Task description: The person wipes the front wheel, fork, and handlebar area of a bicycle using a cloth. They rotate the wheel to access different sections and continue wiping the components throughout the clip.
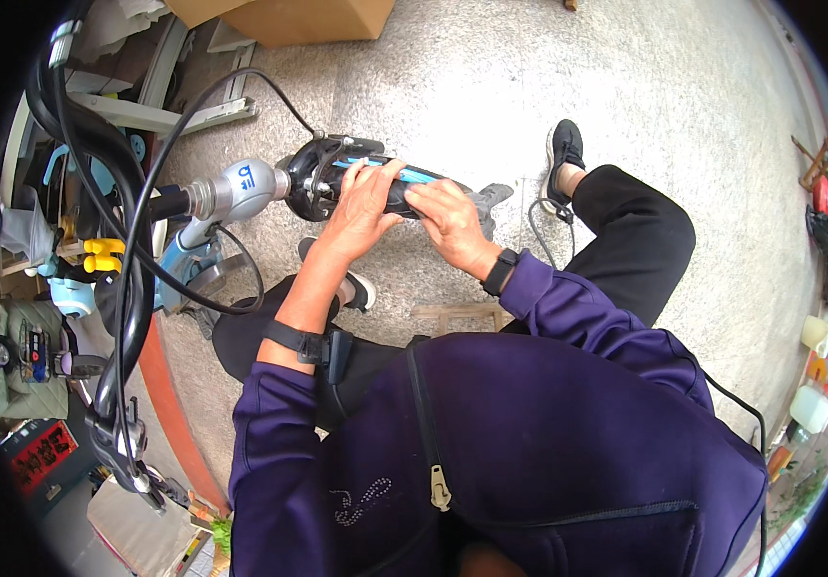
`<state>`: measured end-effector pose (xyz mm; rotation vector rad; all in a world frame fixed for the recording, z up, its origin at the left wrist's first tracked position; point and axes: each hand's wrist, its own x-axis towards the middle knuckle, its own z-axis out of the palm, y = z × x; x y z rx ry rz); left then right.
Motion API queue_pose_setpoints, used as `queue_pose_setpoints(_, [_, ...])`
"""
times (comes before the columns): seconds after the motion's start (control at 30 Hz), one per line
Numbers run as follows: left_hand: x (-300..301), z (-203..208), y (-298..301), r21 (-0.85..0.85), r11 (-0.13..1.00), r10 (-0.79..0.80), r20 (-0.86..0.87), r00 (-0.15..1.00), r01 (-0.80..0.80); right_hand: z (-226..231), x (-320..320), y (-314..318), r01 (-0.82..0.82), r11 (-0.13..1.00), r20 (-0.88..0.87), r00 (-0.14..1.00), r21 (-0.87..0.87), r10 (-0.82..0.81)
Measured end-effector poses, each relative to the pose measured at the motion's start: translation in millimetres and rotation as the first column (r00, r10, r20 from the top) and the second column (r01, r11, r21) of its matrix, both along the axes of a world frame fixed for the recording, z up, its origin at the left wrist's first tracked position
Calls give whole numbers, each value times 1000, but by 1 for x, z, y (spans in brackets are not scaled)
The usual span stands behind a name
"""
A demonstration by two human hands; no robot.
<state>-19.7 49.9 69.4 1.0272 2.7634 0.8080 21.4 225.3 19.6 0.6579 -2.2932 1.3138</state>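
A bicycle with a pale blue-grey frame lies turned so that its fork points to the right. Below its head tube is the black fork crown with a brake. From the crown runs a long black part with a blue stripe, either the tyre or a mudguard. My left hand lies over it near the crown, fingers curled across the top. Farther along, my right hand grips the same part, its fingers bent over it. A dark grey piece shows past the right hand. The undersides of both grips are hidden.
Black handlebars and looping cables rise close to my left arm. A cardboard box stands at the far left on the speckled floor. Bottles and small goods line the right wall. My feet are apart, shoes on.
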Motion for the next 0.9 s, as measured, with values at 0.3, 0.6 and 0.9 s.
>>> queue_pose_setpoints(0.3, [-1,1,-3,-8,1000,-9,25,1000,10,5,-2,8,-73,997,39,997,39,71])
queue_pose_setpoints(0.6, [1,-4,-1,15,1000,-3,-28,1000,3,3,-6,-11,-18,1000,8,1000,-9,18])
queue_pose_setpoints(0.9, [0,0,-4,1,1000,-8,34,999,8,-2,11,24,-43,997,42,998,69,40])
